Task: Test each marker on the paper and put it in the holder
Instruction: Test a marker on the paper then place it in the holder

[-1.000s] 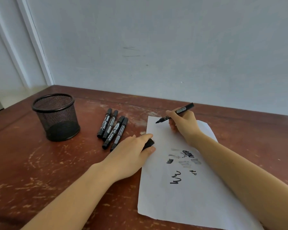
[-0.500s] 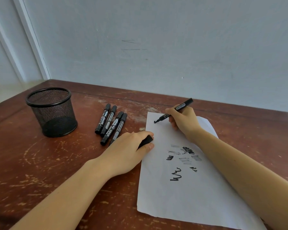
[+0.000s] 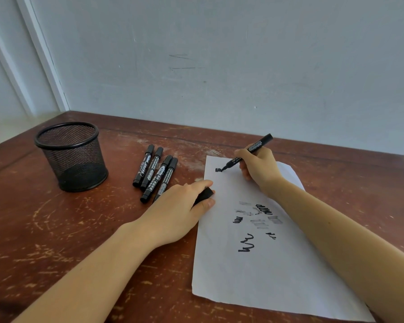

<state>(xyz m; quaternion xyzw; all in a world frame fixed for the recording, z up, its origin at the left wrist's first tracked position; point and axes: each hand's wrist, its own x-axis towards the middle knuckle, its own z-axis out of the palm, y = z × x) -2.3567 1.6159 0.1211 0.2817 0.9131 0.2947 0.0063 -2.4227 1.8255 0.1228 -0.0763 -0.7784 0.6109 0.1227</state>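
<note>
My right hand [image 3: 258,169] grips an uncapped black marker [image 3: 257,146] with its tip pressed on the white paper [image 3: 254,271] near the top left corner, where a small fresh black mark [image 3: 218,170] shows. My left hand [image 3: 180,210] rests at the paper's left edge, closed around the black marker cap [image 3: 204,194]. Several capped black markers [image 3: 155,172] lie side by side on the table, left of the paper. The black mesh holder [image 3: 71,156] stands further left; I see no marker in it.
The worn brown wooden table [image 3: 44,229] ends at a pale wall behind. Older black and grey scribbles [image 3: 257,215] cover the middle of the paper. My right forearm lies across the paper's right side.
The marker tip has come down onto the paper and left a small black mark. My left hand has stayed in place with the cap.
</note>
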